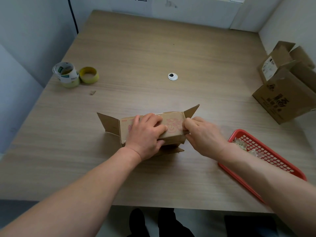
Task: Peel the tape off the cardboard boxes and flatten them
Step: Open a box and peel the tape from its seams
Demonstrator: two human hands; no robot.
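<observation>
A small brown cardboard box [172,123] with pink printing lies on the wooden table [153,57] near its front edge, with flaps spread open at its left and right ends. My left hand [145,134] grips the box from above, fingers over the top and thumb under the near side. My right hand [200,132] pinches at the box's right end, fingertips together at the edge. Whether tape sits between those fingertips is too small to tell.
Three tape rolls [68,75] stand at the left of the table. A red mesh basket [266,156] with crumpled clear tape sits at the front right. Two larger open cardboard boxes [287,93] stand at the right edge. A round grommet [172,76] marks the table's middle.
</observation>
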